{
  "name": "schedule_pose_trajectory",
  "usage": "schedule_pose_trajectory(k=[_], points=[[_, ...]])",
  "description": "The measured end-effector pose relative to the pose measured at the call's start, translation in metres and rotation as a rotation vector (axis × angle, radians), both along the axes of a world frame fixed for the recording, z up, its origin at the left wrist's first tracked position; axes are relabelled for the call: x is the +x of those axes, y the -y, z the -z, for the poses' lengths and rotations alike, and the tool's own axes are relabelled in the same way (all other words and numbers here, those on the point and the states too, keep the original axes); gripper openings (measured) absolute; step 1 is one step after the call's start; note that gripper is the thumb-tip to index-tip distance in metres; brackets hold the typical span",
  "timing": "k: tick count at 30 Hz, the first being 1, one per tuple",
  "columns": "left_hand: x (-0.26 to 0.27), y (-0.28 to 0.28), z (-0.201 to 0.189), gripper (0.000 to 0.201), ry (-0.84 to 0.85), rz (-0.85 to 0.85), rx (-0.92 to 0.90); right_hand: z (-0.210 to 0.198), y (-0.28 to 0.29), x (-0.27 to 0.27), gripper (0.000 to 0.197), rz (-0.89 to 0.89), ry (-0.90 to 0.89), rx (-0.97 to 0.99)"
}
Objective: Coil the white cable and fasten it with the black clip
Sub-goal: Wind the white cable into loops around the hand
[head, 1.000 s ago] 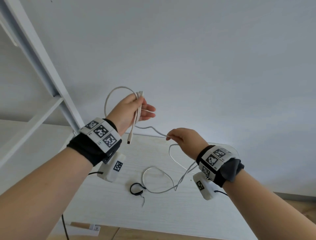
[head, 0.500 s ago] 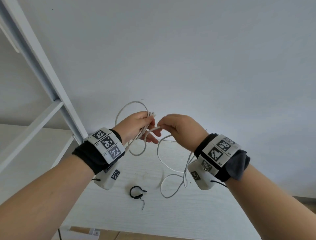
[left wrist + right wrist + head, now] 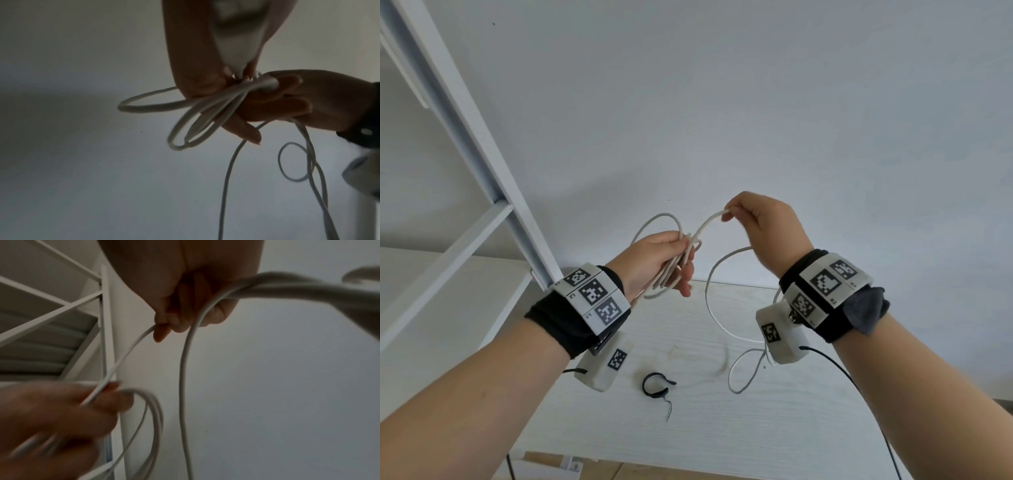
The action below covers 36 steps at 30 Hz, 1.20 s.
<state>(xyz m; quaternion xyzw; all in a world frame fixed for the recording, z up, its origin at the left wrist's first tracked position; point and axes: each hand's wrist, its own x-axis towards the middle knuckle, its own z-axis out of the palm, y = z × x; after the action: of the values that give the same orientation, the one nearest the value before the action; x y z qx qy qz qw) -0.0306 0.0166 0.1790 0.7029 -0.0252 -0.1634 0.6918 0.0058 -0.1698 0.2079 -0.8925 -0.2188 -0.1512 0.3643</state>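
Nearest me, below both hands, the clip (image 3: 655, 384) lies untouched on the surface (image 3: 774, 428), a little closer to my left hand than to my right. Just beyond it and under my right wrist, the slack tail of the cable (image 3: 739, 373) loops on the surface and rises toward my right hand.

Higher and farther out, my left hand (image 3: 654, 263) has its fingers curled around a bundle of several loops, which stick out above and below that grip. My right hand (image 3: 763, 229), up and to the right of the left, pinches a single strand between thumb and fingertips (image 3: 162, 331). That strand runs down and left, straight into the left grip.

I judge the coming move turns on that strand. Its long axis points from the right pinch down into the left bundle, so the right hand has to carry it back across to the left to lay one more loop. The tail still to gather hangs below the right hand. The clip comes later; the left hand is nearer it but full, so I expect the right to fetch it.
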Motion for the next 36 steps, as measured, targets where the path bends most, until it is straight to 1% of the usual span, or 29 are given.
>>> schedule_pose_trajectory(k=[3, 10, 12, 14, 16, 18, 20, 22, 25, 28, 29, 32, 34, 36], points=[[-0.004, -0.002, 0.006, 0.027, -0.028, 0.033, 0.001, -0.006, 0.011, 0.011, 0.022, 0.113, -0.008, 0.096], [-0.005, -0.001, -0.001, 0.031, -0.055, 0.026, -0.045, 0.005, 0.017, 0.019, 0.024, 0.174, -0.075, 0.073], [-0.004, -0.005, -0.001, 0.031, -0.05, 0.027, -0.089, 0.01, 0.02, 0.019, 0.024, 0.175, -0.104, 0.057], [0.001, -0.016, -0.002, 0.03, -0.052, 0.002, -0.232, 0.016, 0.024, 0.017, 0.023, 0.126, -0.143, 0.012], [0.008, -0.029, -0.006, 0.029, -0.07, -0.031, -0.375, 0.024, 0.029, 0.013, 0.018, 0.027, -0.204, -0.05], [0.013, -0.039, -0.011, 0.032, -0.073, -0.061, -0.405, 0.032, 0.033, 0.011, 0.015, -0.049, -0.245, -0.132], [0.015, -0.042, -0.015, 0.034, -0.049, -0.084, -0.375, 0.039, 0.036, 0.012, 0.016, -0.076, -0.235, -0.249], [0.016, -0.042, -0.018, 0.033, -0.033, -0.094, -0.36, 0.045, 0.039, 0.017, 0.016, -0.059, -0.209, -0.299], [0.017, -0.046, -0.019, 0.032, -0.036, -0.104, -0.41, 0.054, 0.049, 0.023, 0.008, 0.02, -0.187, -0.31], [0.019, -0.055, -0.021, 0.031, -0.035, -0.115, -0.457, 0.062, 0.056, 0.024, 0.007, 0.157, -0.245, -0.356], [0.02, -0.058, -0.022, 0.031, -0.027, -0.119, -0.459, 0.064, 0.058, 0.025, 0.008, 0.189, -0.271, -0.355], [0.021, -0.06, -0.028, 0.031, 0.002, -0.14, -0.488, 0.069, 0.057, 0.028, 0.03, 0.212, -0.312, -0.337], [0.021, -0.061, -0.032, 0.031, 0.016, -0.151, -0.51, 0.073, 0.059, 0.029, 0.042, 0.214, -0.327, -0.252], [0.022, -0.062, -0.035, 0.031, 0.029, -0.157, -0.507, 0.077, 0.065, 0.031, 0.05, 0.263, -0.329, -0.18]])
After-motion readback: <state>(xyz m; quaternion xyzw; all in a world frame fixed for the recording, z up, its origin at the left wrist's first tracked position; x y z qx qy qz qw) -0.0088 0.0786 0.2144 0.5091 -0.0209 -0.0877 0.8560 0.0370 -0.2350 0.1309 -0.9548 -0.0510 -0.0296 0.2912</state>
